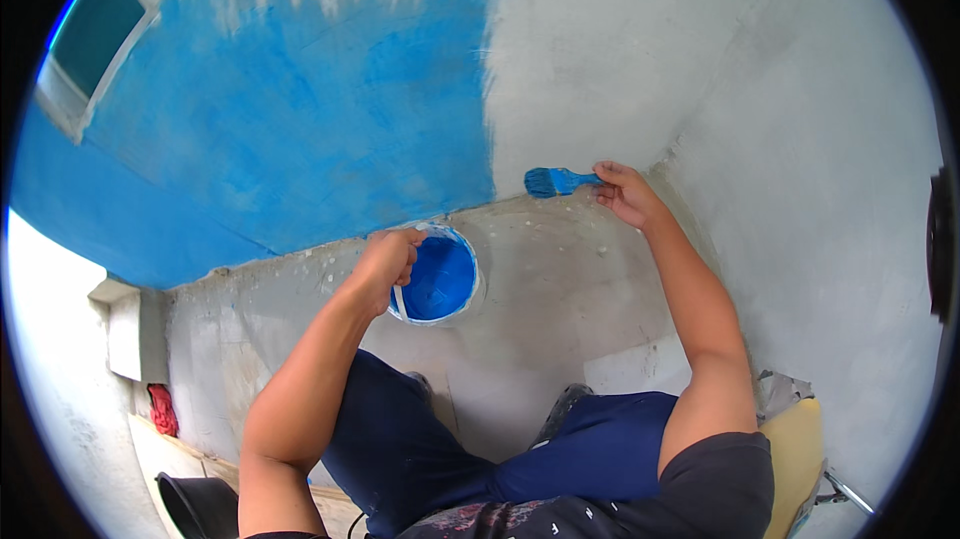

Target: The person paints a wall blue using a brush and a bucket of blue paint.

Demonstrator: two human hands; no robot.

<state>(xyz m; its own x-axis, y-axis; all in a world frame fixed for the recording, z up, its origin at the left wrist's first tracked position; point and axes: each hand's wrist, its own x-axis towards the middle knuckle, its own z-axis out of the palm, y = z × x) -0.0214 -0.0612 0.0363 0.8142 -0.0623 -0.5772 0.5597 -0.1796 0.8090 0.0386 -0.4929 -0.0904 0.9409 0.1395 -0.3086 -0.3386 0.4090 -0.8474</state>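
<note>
My left hand [394,258] grips the rim and handle side of a white plastic bucket [480,291] with blue paint [439,276] inside. To the right, my right hand [624,192] holds a paintbrush [559,182] by its blue-stained handle, the bristles pointing left and coated in blue. The brush is in front of the bare grey lower part of the wall, right of the painted area; whether it touches the wall I cannot tell. A broad blue painted area [322,111] covers the left part of the wall, with streaky upper and right edges.
A bare grey wall [810,164] meets the painted wall at a corner on the right. A window opening [97,29] is at upper left. Paint specks dot the floor [540,299]. A black bucket [199,505] and red cloth [163,410] lie at lower left.
</note>
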